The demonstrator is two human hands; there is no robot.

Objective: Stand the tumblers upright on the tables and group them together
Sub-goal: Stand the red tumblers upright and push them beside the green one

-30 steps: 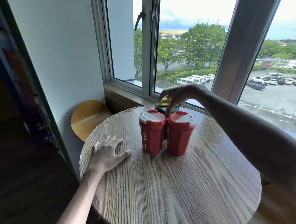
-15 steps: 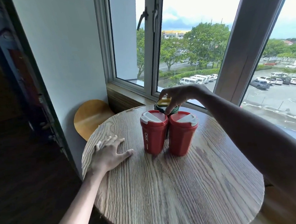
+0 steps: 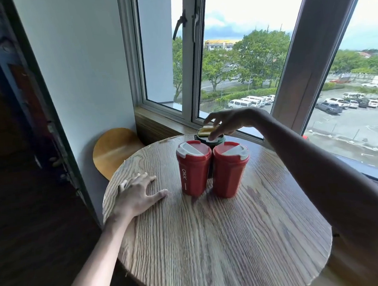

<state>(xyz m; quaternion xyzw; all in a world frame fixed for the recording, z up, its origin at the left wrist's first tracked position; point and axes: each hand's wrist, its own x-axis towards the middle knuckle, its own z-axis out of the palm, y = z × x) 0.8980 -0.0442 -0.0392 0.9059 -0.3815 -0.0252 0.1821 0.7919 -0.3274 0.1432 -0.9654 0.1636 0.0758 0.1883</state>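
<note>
A red tumbler [image 3: 194, 171] and a second red tumbler [image 3: 228, 171] stand upright and touching mid-counter [image 3: 211, 241]. The green tumbler [image 3: 205, 132] stands upright just behind, against both. The right hand [image 3: 229, 122] hangs directly over the green tumbler, fingers loose and spread, one fingertip on its lid and gripping nothing. The left hand [image 3: 134, 197] lies flat on the counter, well left of the group. The grouping looks done, so the nearer right hand likely only needs to lift straight up.
</note>
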